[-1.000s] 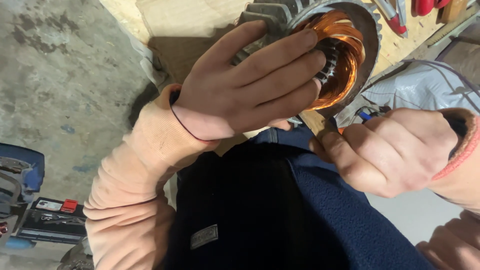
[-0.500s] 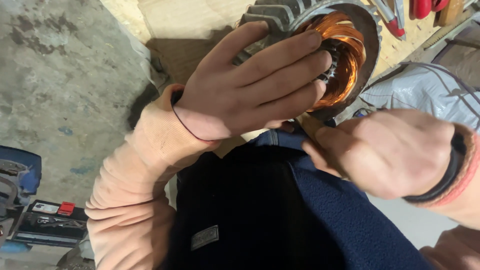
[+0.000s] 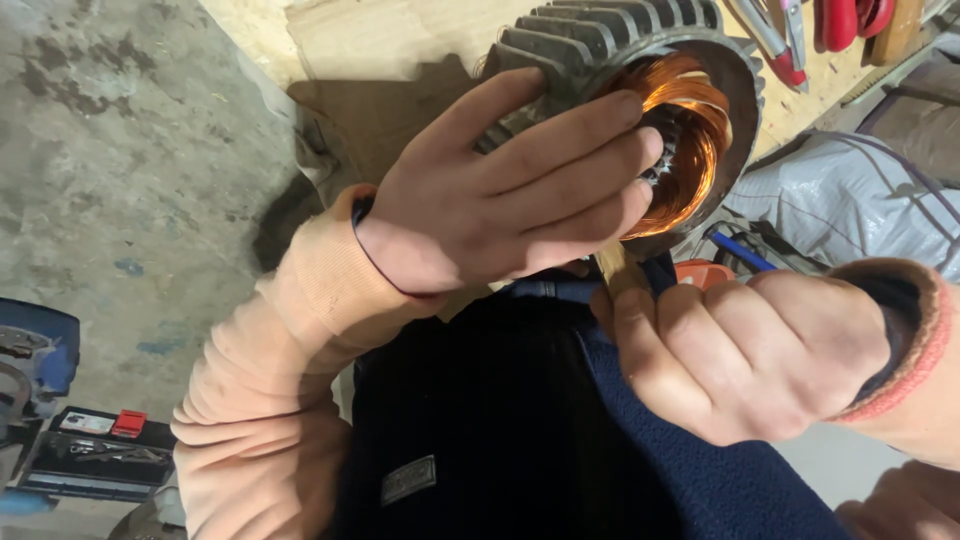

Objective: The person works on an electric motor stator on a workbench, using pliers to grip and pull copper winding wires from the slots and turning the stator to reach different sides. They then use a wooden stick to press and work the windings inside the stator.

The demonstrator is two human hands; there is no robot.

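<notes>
A finned grey motor housing [image 3: 600, 40] is propped at the edge of a wooden tabletop [image 3: 400, 40], its open end turned toward the camera, and bright copper windings [image 3: 690, 140] are seen inside that opening. The left hand [image 3: 500, 195] is laid flat across the near face of the housing, with its fingers [image 3: 590, 150] stretched out and their tips resting at the rim of the opening, against the windings; this grip is open, pressed on the housing rather than closed round it. Below and to the right of the housing, the right hand [image 3: 750, 350] is clenched into a fist, and a thin pale strip [image 3: 615, 268] is pinched at its thumb side, reaching up to the lower edge of the housing; what the strip is made of cannot be told. Just beside that fist, under the housing, a blue and orange tool handle [image 3: 725, 258] is partly seen. Red-handled pliers [image 3: 785, 40] are lying on the tabletop to the right of the housing. A dark blue fleece garment [image 3: 520, 420] is spread below the housing, across the person's lap. Far to the lower left of the housing, a black tool case [image 3: 90, 455] is set on the concrete floor [image 3: 110, 150].
</notes>
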